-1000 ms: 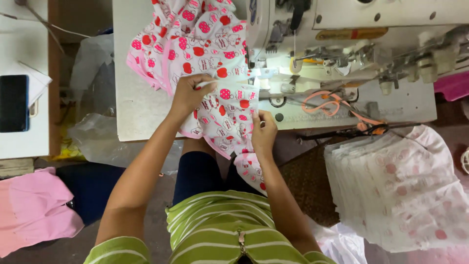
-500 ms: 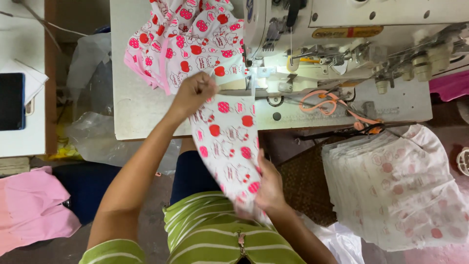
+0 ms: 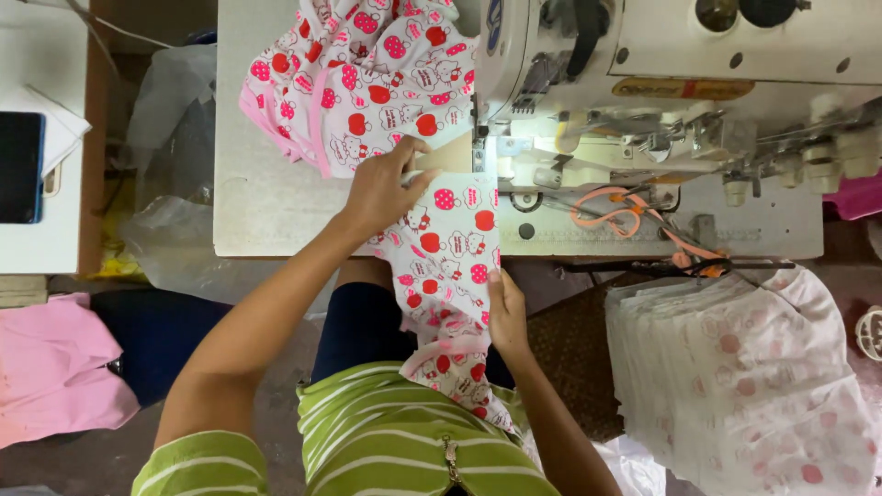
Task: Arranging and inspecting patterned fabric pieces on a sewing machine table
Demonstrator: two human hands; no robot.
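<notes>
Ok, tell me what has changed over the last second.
The right hand slid back along the printed fabric toward the body and grips its edge lower down. The left hand shifted closer to the sewing machine, pressing the fabric flat. The orange scissors and the stacked pieces stayed put.

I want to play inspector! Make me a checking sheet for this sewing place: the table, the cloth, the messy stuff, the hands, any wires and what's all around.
Surface: white sewing table, worn and marked.
Job's things: white cloth with red apple print running from the sewing machine off the table edge to the lap; more of it bunched at the back.
Clutter: orange-handled scissors on the machine bed.
Grippers: left hand presses the cloth flat by the needle; right hand pinches its edge below the table.
Cables: thin wire at far left.
Surroundings: stack of printed pieces, pink cloth, plastic bags, dark phone.
</notes>
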